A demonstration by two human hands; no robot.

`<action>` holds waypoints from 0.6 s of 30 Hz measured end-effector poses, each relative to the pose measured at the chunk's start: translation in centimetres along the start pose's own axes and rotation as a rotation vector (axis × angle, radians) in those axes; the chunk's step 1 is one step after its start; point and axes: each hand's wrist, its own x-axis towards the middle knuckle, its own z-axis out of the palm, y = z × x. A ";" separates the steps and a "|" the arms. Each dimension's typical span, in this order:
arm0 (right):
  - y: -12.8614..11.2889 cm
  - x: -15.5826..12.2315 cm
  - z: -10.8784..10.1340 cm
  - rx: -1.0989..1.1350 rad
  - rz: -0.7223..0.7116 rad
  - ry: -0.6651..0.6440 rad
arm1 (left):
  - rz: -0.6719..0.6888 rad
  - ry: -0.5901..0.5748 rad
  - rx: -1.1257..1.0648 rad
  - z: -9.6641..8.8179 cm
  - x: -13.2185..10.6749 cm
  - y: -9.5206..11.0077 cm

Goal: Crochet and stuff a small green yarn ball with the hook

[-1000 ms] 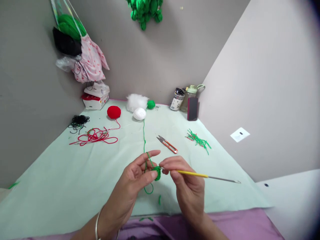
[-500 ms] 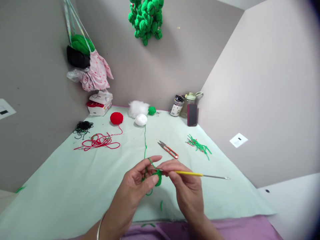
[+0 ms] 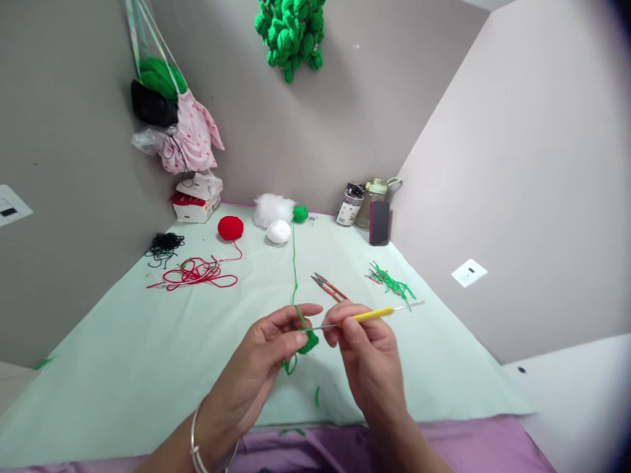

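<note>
My left hand (image 3: 271, 348) pinches a small green crochet piece (image 3: 309, 342) between thumb and fingers. Green yarn (image 3: 294, 263) passes over its raised index finger and runs back to a green yarn ball (image 3: 300, 213). In my right hand (image 3: 367, 341) is a crochet hook (image 3: 373, 315) with a yellow handle, held like a pen. The hook's metal shaft points left and its tip meets the green piece; the exact stitch is too small to make out. A loose loop of green yarn hangs below my left fingers.
Thread snips (image 3: 329, 287) lie just beyond my right hand. Green yarn scraps (image 3: 392, 281) are to the right. Tangled red yarn (image 3: 197, 273), a red ball (image 3: 231, 228), black yarn (image 3: 165, 243), a white ball (image 3: 279, 231) and white stuffing (image 3: 273, 209) lie left and back. A phone (image 3: 379, 223) leans against a bottle.
My right hand has turned the hook, so its far end is raised and farther left. The green piece has tilted in my left fingers, and the left thumb has shifted up and left.
</note>
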 end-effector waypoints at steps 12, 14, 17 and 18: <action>0.7 1.6 -0.7 -0.265 0.008 -0.191 | 0.207 0.156 0.193 -0.9 2.6 2.0; 1.2 0.4 -0.9 -0.517 -0.225 -0.372 | 0.230 0.198 0.151 -1.7 3.9 3.2; 2.8 -1.0 -1.0 -0.875 -0.609 -0.827 | 0.230 0.215 0.088 -2.8 5.9 4.6; 3.5 -1.1 -1.4 -0.948 -0.692 -0.948 | 0.219 0.219 0.066 -3.1 6.4 4.9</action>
